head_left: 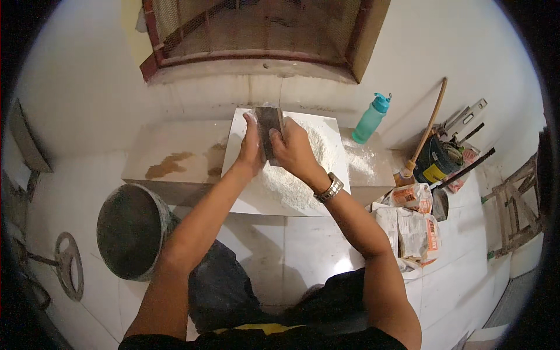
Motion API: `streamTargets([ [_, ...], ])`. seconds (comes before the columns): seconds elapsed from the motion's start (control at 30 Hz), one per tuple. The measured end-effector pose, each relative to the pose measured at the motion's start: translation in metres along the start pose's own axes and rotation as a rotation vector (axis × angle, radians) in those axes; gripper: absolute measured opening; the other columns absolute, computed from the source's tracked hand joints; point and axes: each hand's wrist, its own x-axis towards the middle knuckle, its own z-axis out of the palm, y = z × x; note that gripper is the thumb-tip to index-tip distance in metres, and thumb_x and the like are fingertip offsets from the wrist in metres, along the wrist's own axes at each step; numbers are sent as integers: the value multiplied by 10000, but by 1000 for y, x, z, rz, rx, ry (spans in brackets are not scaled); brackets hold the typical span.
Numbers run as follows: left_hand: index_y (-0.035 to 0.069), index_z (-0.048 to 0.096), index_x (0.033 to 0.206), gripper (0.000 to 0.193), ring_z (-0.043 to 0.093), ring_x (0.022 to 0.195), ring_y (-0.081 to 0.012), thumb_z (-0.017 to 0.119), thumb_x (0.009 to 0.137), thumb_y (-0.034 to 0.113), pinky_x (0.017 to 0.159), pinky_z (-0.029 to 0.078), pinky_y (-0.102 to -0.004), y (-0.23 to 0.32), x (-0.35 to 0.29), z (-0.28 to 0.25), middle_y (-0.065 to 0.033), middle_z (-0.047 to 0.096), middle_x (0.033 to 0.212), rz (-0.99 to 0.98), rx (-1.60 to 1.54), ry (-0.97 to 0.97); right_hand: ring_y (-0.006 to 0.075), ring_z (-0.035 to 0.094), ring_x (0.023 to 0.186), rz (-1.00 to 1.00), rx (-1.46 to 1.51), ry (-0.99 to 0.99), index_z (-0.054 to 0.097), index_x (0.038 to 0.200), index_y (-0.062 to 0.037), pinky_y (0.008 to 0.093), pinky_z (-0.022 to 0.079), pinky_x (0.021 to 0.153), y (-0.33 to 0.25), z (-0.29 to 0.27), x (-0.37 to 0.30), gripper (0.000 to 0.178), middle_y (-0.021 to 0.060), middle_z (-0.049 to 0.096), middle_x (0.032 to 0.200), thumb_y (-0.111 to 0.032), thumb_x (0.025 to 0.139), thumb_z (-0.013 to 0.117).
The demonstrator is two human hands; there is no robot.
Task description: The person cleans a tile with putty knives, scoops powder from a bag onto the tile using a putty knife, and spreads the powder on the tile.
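A dark, flat rectangular plate (pixel 268 125) is tilted up over a white board; whether it is a tool's blade I cannot tell. My right hand (pixel 293 148) grips its right edge, with the thumb across its face. Against the plate's left edge rests my left hand (pixel 251 146), its fingers stretched upward and its palm turned toward the plate. Beneath both hands, a loose heap of white powder (pixel 289 186) spreads over the board (pixel 245 201). Powder also dusts the skin of my left hand.
The board lies on a low ledge (pixel 192 149) below a meshed window (pixel 256 29). A teal bottle (pixel 367 122) stands on the ledge's right end. A large bucket (pixel 131 233) is on the floor at left. Paper bags (pixel 411 230) and a dark tool bucket (pixel 434 160) are at right.
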Motion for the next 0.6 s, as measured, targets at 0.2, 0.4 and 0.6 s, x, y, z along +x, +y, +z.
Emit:
streamTargets([
  [0.2, 99, 339, 1407, 807, 519, 1196, -269, 132, 913, 703, 1041, 406, -437, 18, 0, 5, -126, 495, 1326, 86, -139, -159, 349, 630, 626, 280, 343, -86, 599, 834, 45, 422, 487, 613, 36, -18, 11, 297, 235, 606, 665, -252, 838, 600],
  [0.4, 60, 351, 1395, 800, 504, 1215, -239, 158, 932, 683, 1037, 400, -399, 13, 0, -1, -131, 497, 1331, 47, -105, -179, 364, 653, 667, 189, 84, -74, 632, 858, 30, 407, 503, 633, 29, -12, 2, 287, 231, 637, 702, -255, 830, 613],
  [0.6, 54, 327, 1414, 834, 470, 1251, -236, 156, 919, 704, 1056, 377, -390, 11, -6, -8, -135, 460, 1372, -25, -32, -131, 339, 643, 623, 72, 93, -70, 634, 883, 26, 387, 505, 625, 9, -8, -10, 268, 220, 640, 698, -236, 831, 639],
])
